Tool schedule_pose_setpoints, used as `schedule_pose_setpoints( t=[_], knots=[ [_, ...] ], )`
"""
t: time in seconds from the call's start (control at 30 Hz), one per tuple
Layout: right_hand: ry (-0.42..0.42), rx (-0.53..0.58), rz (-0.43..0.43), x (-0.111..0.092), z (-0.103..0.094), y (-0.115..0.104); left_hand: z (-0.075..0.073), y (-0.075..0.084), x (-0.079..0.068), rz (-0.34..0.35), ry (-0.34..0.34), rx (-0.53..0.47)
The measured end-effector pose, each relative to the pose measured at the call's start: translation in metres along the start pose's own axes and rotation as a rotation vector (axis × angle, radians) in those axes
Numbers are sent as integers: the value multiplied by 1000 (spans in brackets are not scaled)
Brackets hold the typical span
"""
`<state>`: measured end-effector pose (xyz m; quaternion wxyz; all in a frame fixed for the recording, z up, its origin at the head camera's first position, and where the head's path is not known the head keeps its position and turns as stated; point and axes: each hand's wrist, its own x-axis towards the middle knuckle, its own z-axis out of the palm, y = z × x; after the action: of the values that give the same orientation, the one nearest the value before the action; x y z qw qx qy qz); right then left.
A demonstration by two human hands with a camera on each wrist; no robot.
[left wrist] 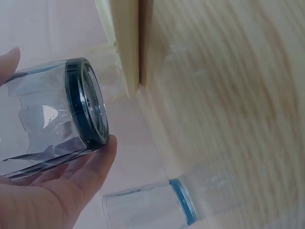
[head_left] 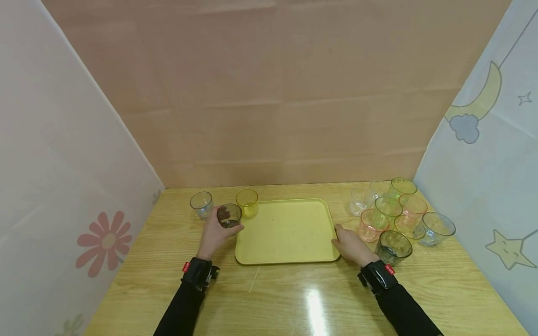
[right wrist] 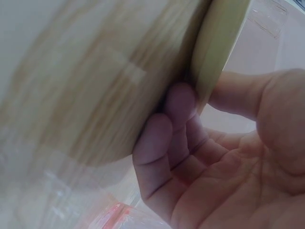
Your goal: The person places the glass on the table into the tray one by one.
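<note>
My left hand (head_left: 213, 237) grips a smoky dark drinking glass (head_left: 230, 216) just left of the tray. In the left wrist view, the glass (left wrist: 45, 117) hangs above the tabletop, thumb on one side and fingers round the other. A yellow tray (head_left: 290, 233) lies on the table. At its right edge my right hand (head_left: 353, 246) pinches the rim; the right wrist view has the thumb on top of the tray (right wrist: 221, 45) and curled fingertips (right wrist: 155, 136) at its underside. Behind the left hand stand a bluish glass (head_left: 201, 208) and a yellow glass (head_left: 247, 207).
On the right stand several tinted glasses, among them a dark glass (head_left: 393, 248) close by the right wrist, a pink glass (head_left: 373, 228) and a blue-rimmed glass (head_left: 437, 231). A brown backdrop (head_left: 273, 102) rises at the wooden table's (head_left: 277, 298) far edge, with printed side panels.
</note>
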<state>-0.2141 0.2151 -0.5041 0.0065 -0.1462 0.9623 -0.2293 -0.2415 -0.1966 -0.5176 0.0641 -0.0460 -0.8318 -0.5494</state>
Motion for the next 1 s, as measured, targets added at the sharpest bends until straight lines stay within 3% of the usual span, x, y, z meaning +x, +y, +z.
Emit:
schedule_pose_setpoints(
  t=[0.13,0.2,0.47,1.0],
  knots=[
    [1,-5,-1,1,0,0,0,27,-6,-50,-4,51],
    [0,-6,-4,1,0,-1,1,30,-5,-50,3,75],
    [-2,1,1,0,-2,-3,9,34,0,14,-18,95],
    [5,-6,-10,-1,-1,-1,16,33,4,-27,-87,191]
  ],
)
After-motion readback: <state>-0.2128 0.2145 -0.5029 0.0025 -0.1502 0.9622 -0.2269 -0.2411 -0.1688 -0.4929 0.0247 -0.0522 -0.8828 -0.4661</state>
